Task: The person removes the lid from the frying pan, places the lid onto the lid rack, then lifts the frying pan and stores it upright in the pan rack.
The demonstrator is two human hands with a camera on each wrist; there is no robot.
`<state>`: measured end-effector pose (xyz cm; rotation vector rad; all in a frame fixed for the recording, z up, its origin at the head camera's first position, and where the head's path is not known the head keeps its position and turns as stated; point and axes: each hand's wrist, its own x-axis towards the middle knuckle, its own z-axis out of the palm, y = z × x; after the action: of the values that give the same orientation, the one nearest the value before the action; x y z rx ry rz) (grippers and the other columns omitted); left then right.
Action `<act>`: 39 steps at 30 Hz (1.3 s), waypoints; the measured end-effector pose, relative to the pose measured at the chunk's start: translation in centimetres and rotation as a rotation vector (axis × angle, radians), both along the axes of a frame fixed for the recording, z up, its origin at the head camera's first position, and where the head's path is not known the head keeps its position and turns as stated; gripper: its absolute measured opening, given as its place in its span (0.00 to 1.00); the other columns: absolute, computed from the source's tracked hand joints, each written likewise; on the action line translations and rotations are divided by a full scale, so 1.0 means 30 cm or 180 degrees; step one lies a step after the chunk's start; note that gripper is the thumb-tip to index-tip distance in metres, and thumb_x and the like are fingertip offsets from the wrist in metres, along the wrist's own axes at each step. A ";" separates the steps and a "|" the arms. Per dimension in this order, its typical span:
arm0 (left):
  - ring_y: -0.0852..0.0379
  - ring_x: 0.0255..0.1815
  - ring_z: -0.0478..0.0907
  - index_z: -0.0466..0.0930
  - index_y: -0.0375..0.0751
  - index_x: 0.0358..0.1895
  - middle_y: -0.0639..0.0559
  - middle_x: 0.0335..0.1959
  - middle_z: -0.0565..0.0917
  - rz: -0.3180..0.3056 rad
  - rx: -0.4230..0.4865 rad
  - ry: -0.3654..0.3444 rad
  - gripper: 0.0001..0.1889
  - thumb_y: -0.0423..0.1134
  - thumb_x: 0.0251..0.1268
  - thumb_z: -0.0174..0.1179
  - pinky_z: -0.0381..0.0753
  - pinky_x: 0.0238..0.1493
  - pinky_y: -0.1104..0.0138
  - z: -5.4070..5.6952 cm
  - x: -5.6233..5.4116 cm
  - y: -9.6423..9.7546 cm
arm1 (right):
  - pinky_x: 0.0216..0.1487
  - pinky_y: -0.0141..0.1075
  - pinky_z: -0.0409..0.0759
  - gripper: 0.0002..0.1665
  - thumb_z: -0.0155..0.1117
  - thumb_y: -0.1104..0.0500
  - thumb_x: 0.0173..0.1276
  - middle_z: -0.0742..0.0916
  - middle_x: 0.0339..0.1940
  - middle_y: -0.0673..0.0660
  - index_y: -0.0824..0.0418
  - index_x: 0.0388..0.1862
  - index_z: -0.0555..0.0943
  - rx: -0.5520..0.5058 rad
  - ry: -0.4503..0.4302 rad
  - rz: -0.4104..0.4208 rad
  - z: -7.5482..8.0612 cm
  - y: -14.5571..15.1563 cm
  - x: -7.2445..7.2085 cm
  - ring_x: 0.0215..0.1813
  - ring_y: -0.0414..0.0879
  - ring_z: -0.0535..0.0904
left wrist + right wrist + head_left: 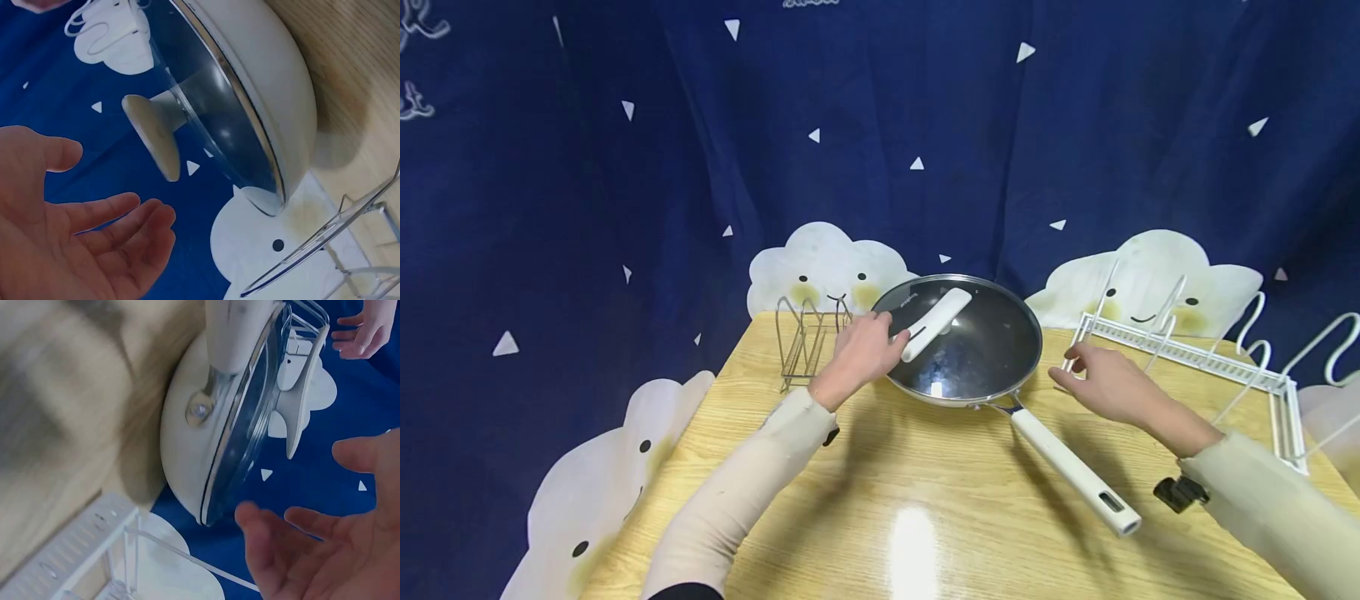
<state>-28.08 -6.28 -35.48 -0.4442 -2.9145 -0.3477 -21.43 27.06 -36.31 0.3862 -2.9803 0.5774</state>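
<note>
The pan [290, 87] sits near the middle of the table's [842, 525] far edge, with the lid [992, 350] on it and its handle [1071, 467] slanting toward the near right corner. On top, the lid's knob [936, 325] has its long axis from near left to far right.

The left hand [867, 348] is the nearer to the knob: its fingers are loosely parted and grip nothing, and the left wrist view shows a gap before them. From those fingers the knob lies just to the right, its near-left end closest. The right hand [1108, 383] hangs on the pan's other side, between lid and white rack [1187, 354], fingers softly bent, apart and holding nothing; the knob lies to its left, across the lid.

The wire rack [802, 350] stands at the far left corner, the white rack along the far right.
</note>
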 end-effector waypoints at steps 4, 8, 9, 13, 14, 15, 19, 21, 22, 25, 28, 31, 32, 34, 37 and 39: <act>0.44 0.45 0.78 0.75 0.36 0.55 0.41 0.47 0.79 0.0036 0.0134 -0.0083 0.25 0.55 0.70 0.46 0.78 0.42 0.54 -0.012 -0.016 0.006 | 0.32 0.45 0.77 0.28 0.53 0.44 0.71 0.84 0.29 0.57 0.70 0.47 0.75 -0.0157 -0.0334 0.0073 -0.019 0.000 0.028 0.31 0.49 0.81; 0.42 0.46 0.78 0.75 0.34 0.55 0.39 0.48 0.79 0.0029 0.0235 -0.0143 0.26 0.54 0.71 0.45 0.77 0.44 0.54 -0.030 -0.032 0.014 | 0.22 0.39 0.77 0.28 0.50 0.43 0.72 0.81 0.21 0.53 0.68 0.47 0.74 -0.0501 -0.0812 0.0091 -0.049 0.008 0.057 0.22 0.46 0.77; 0.42 0.46 0.78 0.74 0.33 0.55 0.39 0.48 0.79 0.0031 0.0258 -0.0168 0.26 0.54 0.71 0.45 0.77 0.44 0.54 -0.034 -0.034 0.017 | 0.20 0.39 0.77 0.27 0.50 0.43 0.72 0.80 0.21 0.53 0.68 0.47 0.74 -0.0612 -0.0945 0.0077 -0.056 0.010 0.063 0.21 0.46 0.77; 0.43 0.47 0.78 0.74 0.32 0.55 0.39 0.48 0.79 0.0039 0.0361 -0.0231 0.27 0.54 0.71 0.45 0.77 0.45 0.54 -0.047 -0.045 0.031 | 0.18 0.40 0.78 0.27 0.49 0.41 0.72 0.78 0.28 0.56 0.66 0.45 0.72 -0.0962 -0.1367 -0.0003 -0.076 0.014 0.087 0.23 0.48 0.78; 0.43 0.47 0.78 0.74 0.32 0.55 0.39 0.48 0.79 0.0046 0.0414 -0.0267 0.27 0.54 0.71 0.45 0.77 0.45 0.54 -0.050 -0.048 0.034 | 0.19 0.40 0.79 0.27 0.49 0.41 0.72 0.78 0.30 0.57 0.65 0.45 0.72 -0.1053 -0.1470 -0.0031 -0.078 0.016 0.092 0.24 0.50 0.79; 0.44 0.48 0.78 0.73 0.32 0.56 0.39 0.49 0.80 0.0044 0.0467 -0.0303 0.27 0.55 0.71 0.45 0.77 0.45 0.54 -0.052 -0.051 0.037 | 0.19 0.41 0.79 0.27 0.49 0.41 0.72 0.77 0.33 0.58 0.66 0.46 0.71 -0.1136 -0.1555 -0.0037 -0.079 0.017 0.099 0.25 0.50 0.79; 0.45 0.44 0.79 0.74 0.33 0.55 0.40 0.48 0.81 0.0047 0.0755 -0.0518 0.27 0.55 0.70 0.46 0.77 0.44 0.56 -0.059 -0.064 0.042 | 0.21 0.44 0.80 0.29 0.48 0.42 0.73 0.77 0.37 0.61 0.68 0.50 0.70 -0.1464 -0.1906 -0.0057 -0.086 0.028 0.117 0.26 0.53 0.80; 0.46 0.42 0.79 0.74 0.34 0.53 0.41 0.46 0.81 0.0076 0.0859 -0.0636 0.26 0.56 0.70 0.46 0.76 0.41 0.57 -0.063 -0.069 0.044 | 0.21 0.45 0.80 0.29 0.47 0.43 0.74 0.77 0.38 0.61 0.70 0.51 0.69 -0.1561 -0.2043 -0.0005 -0.094 0.032 0.126 0.26 0.53 0.80; 0.47 0.41 0.78 0.74 0.34 0.53 0.41 0.44 0.82 0.0081 0.0914 -0.0692 0.26 0.56 0.70 0.46 0.76 0.41 0.58 -0.067 -0.072 0.045 | 0.21 0.45 0.80 0.30 0.47 0.42 0.74 0.77 0.38 0.61 0.70 0.52 0.69 -0.1605 -0.2115 0.0017 -0.098 0.033 0.128 0.27 0.53 0.80; 0.47 0.40 0.78 0.75 0.33 0.52 0.41 0.42 0.82 0.0085 0.1033 -0.0801 0.26 0.55 0.70 0.47 0.76 0.41 0.59 -0.077 -0.079 0.051 | 0.21 0.44 0.80 0.30 0.46 0.42 0.74 0.77 0.39 0.61 0.70 0.54 0.68 -0.1661 -0.2255 0.0100 -0.109 0.035 0.137 0.27 0.52 0.80; 0.49 0.39 0.78 0.75 0.32 0.50 0.41 0.40 0.82 0.0056 0.1105 -0.0821 0.25 0.54 0.70 0.48 0.76 0.40 0.60 -0.088 -0.088 0.057 | 0.21 0.42 0.79 0.30 0.46 0.42 0.74 0.78 0.39 0.61 0.69 0.55 0.69 -0.1685 -0.2340 0.0140 -0.117 0.035 0.145 0.27 0.52 0.80; 0.51 0.33 0.79 0.77 0.32 0.46 0.42 0.36 0.82 0.0020 0.1198 -0.0850 0.25 0.55 0.69 0.50 0.77 0.34 0.62 -0.097 -0.100 0.060 | 0.20 0.40 0.78 0.28 0.45 0.42 0.74 0.77 0.37 0.60 0.67 0.51 0.71 -0.1668 -0.2395 0.0156 -0.127 0.035 0.153 0.26 0.50 0.79; 0.52 0.30 0.79 0.77 0.32 0.45 0.42 0.35 0.82 0.0011 0.1253 -0.0881 0.24 0.55 0.68 0.51 0.78 0.32 0.63 -0.101 -0.105 0.061 | 0.20 0.39 0.78 0.27 0.45 0.42 0.74 0.77 0.36 0.60 0.66 0.50 0.72 -0.1666 -0.2422 0.0168 -0.131 0.035 0.157 0.26 0.49 0.79; 0.54 0.24 0.79 0.77 0.32 0.43 0.42 0.32 0.81 -0.0009 0.1411 -0.0981 0.24 0.54 0.68 0.52 0.79 0.26 0.65 -0.110 -0.116 0.062 | 0.21 0.39 0.78 0.26 0.43 0.43 0.75 0.77 0.34 0.60 0.66 0.47 0.72 -0.1719 -0.2511 0.0218 -0.139 0.035 0.164 0.27 0.49 0.78; 0.55 0.18 0.78 0.77 0.31 0.42 0.41 0.32 0.80 0.0018 0.1773 -0.1195 0.23 0.53 0.66 0.55 0.81 0.21 0.66 -0.123 -0.131 0.064 | 0.25 0.41 0.79 0.27 0.42 0.44 0.76 0.78 0.31 0.59 0.68 0.48 0.70 -0.1853 -0.2656 0.0299 -0.153 0.036 0.175 0.29 0.49 0.78; 0.55 0.18 0.78 0.77 0.30 0.41 0.40 0.32 0.79 0.0087 0.2056 -0.1333 0.23 0.52 0.65 0.58 0.81 0.21 0.66 -0.129 -0.139 0.066 | 0.27 0.44 0.80 0.27 0.41 0.45 0.76 0.80 0.32 0.61 0.70 0.50 0.69 -0.2000 -0.2761 0.0374 -0.160 0.038 0.181 0.31 0.52 0.79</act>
<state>-32.24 -4.31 -39.36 -0.2437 -2.9281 -1.4669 -16.00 28.19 -41.12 0.2960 -3.2157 2.0683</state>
